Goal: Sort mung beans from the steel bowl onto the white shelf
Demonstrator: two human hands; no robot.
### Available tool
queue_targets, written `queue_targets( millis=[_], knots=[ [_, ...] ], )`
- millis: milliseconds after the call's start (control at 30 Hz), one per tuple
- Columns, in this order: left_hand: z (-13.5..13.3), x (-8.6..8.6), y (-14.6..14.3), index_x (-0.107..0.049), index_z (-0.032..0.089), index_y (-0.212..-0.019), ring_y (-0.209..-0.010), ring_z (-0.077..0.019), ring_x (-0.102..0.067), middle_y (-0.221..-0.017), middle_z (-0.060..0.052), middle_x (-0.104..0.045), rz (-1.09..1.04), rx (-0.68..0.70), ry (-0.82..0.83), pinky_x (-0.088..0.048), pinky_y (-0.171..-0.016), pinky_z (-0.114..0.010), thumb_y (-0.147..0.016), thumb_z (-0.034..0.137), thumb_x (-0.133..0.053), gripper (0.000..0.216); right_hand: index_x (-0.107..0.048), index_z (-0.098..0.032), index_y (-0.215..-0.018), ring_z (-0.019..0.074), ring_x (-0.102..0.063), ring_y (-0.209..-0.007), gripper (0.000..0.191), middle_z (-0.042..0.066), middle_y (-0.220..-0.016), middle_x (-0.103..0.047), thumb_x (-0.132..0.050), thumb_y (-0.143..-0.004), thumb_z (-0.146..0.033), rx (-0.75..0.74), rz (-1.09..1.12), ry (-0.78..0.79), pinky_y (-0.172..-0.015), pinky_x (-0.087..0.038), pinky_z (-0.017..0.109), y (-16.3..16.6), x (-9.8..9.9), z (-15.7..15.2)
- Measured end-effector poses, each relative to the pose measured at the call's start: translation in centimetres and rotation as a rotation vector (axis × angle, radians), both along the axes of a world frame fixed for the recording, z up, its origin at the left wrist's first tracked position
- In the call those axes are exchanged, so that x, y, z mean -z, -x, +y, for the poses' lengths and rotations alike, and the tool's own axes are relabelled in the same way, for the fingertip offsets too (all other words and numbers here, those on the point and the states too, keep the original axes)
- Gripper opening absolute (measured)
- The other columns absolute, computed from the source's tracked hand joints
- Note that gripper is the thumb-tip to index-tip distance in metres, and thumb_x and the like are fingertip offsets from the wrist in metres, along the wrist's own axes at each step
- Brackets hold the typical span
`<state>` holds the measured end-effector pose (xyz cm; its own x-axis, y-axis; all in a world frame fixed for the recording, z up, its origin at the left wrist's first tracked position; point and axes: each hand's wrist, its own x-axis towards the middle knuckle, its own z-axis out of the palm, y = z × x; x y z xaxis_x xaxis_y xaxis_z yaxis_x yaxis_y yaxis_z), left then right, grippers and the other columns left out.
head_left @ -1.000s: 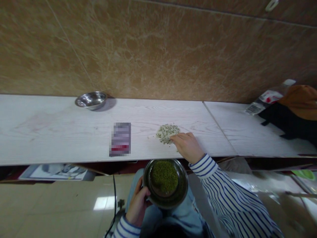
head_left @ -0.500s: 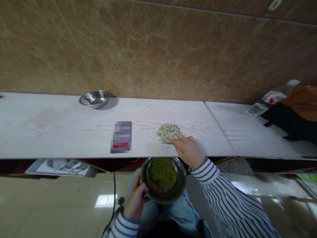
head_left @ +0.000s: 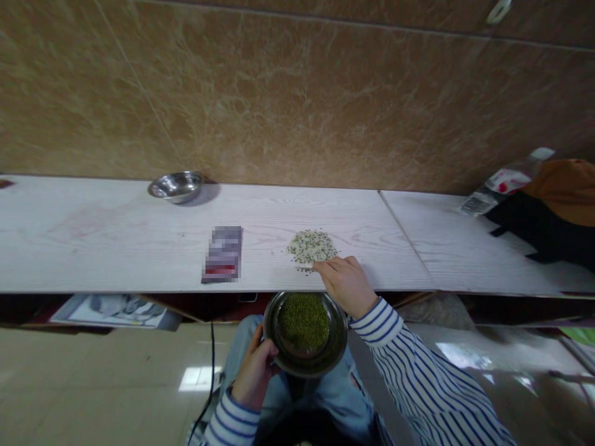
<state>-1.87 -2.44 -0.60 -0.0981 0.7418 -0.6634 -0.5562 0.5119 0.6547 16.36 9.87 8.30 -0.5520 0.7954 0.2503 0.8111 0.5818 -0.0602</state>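
Note:
My left hand (head_left: 255, 370) grips the left rim of a steel bowl (head_left: 340, 347), thumb on top. Green beans (head_left: 304, 322), which look like mung beans, lie in this bowl, held just below the table's front edge over my lap. On the white table (head_left: 260, 204) is a small heap of white grains mixed with green beans (head_left: 311, 246). At the heap's near right side my right hand (head_left: 346, 282) is closed, fingers pressed together. A thin pale strip (head_left: 304, 267) sticks out left from its fingertips; its kind cannot be made out.
A second steel bowl (head_left: 176, 187) stands by the wall at the back left. A blurred purple packet (head_left: 222, 254) lies left of the heap. At the right are a plastic bottle (head_left: 504, 183) on its side and a brown and black cap (head_left: 564, 192). An open drawer (head_left: 116, 310) shows under the table.
The pale strip at my right fingertips shows more, at the heap's near edge. The view has shifted slightly; my left hand still holds the bowl.

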Motion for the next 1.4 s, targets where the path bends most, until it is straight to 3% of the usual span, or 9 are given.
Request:
queue_targets(
  millis=[333, 633, 1000, 1400],
  knots=[
    [0.1, -0.3, -0.2, -0.044, 0.027, -0.127, -0.066, -0.0158, -0.052, -0.08, 0.001, -0.062, 0.004, 0.018, -0.017, -0.044, -0.055, -0.029, -0.059, 0.013, -0.052, 0.07, -0.057, -0.021, -0.109, 0.0181, -0.055, -0.088, 0.023, 0.005, -0.086, -0.067, -0.046, -0.09, -0.017, 0.008, -0.067, -0.026, -0.074, -0.026, 0.032, 0.6, 0.0, 0.4],
    [0.5, -0.1, -0.1, -0.047, 0.026, -0.124, -0.065, -0.0148, -0.049, -0.075, 0.002, -0.059, 0.006, 0.022, 0.003, -0.043, -0.055, -0.027, -0.059, 0.013, -0.052, 0.066, -0.058, -0.021, -0.105, 0.0164, -0.056, -0.089, 0.02, 0.002, -0.088, -0.068, -0.048, -0.089, -0.015, -0.058, 0.032, -0.029, -0.075, -0.028, 0.031, -0.1, 0.1, -0.9],
    [0.8, -0.3, 0.0, -0.048, 0.026, -0.122, -0.064, -0.0141, -0.05, -0.076, 0.002, -0.059, -0.016, 0.006, -0.006, -0.043, -0.054, -0.027, -0.058, 0.013, -0.053, 0.065, -0.059, -0.018, -0.107, 0.0165, -0.058, -0.081, 0.021, 0.004, -0.085, -0.067, -0.047, -0.09, -0.018, 0.068, 0.032, -0.058, -0.072, -0.031, 0.03, -2.0, -0.1, -2.2],
    [0.8, -0.1, 0.1, -0.047, 0.025, -0.122, -0.067, -0.015, -0.05, -0.078, 0.001, -0.058, -0.028, 0.016, -0.005, -0.041, -0.054, -0.027, -0.059, 0.012, -0.052, 0.065, -0.059, -0.017, -0.108, 0.017, -0.058, -0.081, 0.022, 0.004, -0.084, -0.067, -0.047, -0.09, -0.017, 0.07, 0.022, -0.023, -0.072, -0.032, 0.03, -2.1, 0.0, -3.2]
  ],
)
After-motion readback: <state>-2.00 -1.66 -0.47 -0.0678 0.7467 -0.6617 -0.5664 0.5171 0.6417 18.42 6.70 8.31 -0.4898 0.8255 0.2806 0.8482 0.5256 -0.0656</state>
